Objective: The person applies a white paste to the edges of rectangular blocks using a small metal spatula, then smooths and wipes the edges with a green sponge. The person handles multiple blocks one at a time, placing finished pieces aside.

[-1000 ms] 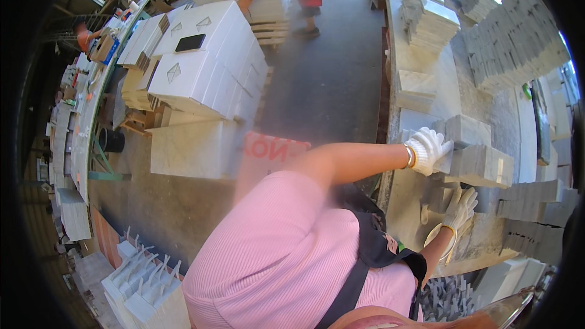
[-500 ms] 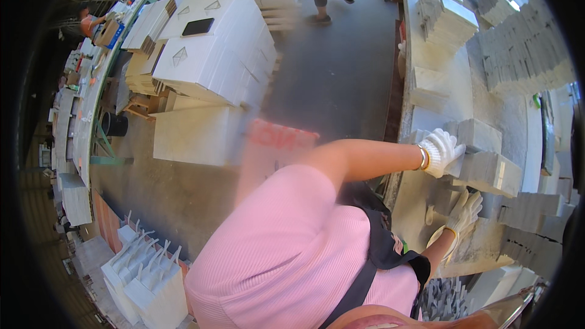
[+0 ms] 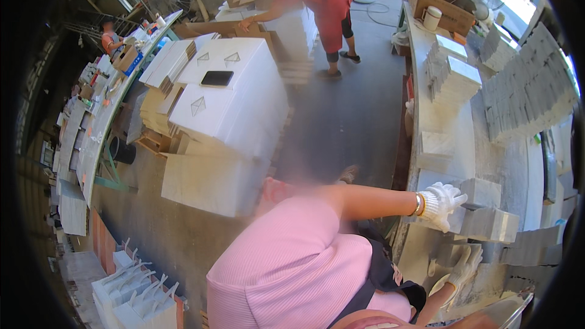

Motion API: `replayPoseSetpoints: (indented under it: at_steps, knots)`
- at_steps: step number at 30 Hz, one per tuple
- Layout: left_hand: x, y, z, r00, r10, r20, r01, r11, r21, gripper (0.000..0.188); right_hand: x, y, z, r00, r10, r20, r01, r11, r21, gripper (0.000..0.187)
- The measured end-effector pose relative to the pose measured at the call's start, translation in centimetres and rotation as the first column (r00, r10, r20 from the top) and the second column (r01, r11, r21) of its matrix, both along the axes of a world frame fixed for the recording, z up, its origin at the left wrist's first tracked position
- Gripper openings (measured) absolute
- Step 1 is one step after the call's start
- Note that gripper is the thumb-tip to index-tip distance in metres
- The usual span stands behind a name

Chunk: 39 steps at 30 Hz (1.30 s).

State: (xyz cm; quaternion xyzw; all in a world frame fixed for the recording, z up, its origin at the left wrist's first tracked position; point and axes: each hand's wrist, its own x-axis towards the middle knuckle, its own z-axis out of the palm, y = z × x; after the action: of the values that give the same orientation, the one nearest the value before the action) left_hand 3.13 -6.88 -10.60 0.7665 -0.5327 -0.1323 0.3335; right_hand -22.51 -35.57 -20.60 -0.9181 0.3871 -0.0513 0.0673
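White-gloved left hand (image 3: 442,206) and right hand (image 3: 465,268) stay near grey tiles (image 3: 489,225), grips impossible to tell; a co-worker (image 3: 309,9) in red now shows more fully.

Knit cloth gloves (image 3: 443,206), matt stone-like tiles (image 3: 489,225)

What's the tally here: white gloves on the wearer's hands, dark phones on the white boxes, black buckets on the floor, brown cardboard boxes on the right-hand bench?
White gloves: 2, on the left hand and the right hand
Dark phone: 1
Black bucket: 1
Brown cardboard box: 1
Total: 5
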Motion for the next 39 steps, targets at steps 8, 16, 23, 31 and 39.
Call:
replayPoseSetpoints:
  at_steps: [8, 16, 23, 31, 39]
  knots:
    - [14.3, 9.8, -0.4, 0.987, 0.031, -0.157, -0.033, 0.999, -0.009, 0.094, -1.7, 2.5, 9.6, 0.269, 0.698, 0.664, -0.008, 0.691, -0.723, 0.036]
    - [31.7, 20.7, -4.4, 0.891, 0.318, -0.322, -0.311, 0.947, 0.074, 0.089, 27.0, 20.2, 20.0, 0.56, 0.124, 0.819, -0.106, 0.991, -0.078, 0.043]
    - [39.3, 30.6, -4.6, 0.785, 0.539, -0.305, -0.522, 0.841, 0.143, 0.092, 49.6, 31.2, 21.6, 0.758, 0.1, 0.645, -0.433, 0.816, 0.383, 0.05]
    - [43.3, 41.3, -6.1, 0.362, 0.884, -0.297, -0.793, 0.459, 0.401, 0.091, 69.2, 39.6, 15.2, 0.809, 0.289, 0.512, -0.586, 0.327, 0.741, 0.043]
    - [54.3, 47.7, -17.3, -0.211, 0.728, -0.652, -0.934, 0.048, 0.355, 0.1, 87.2, 41.6, 9.5, 0.692, 0.551, 0.466, -0.679, 0.278, 0.68, 0.04]
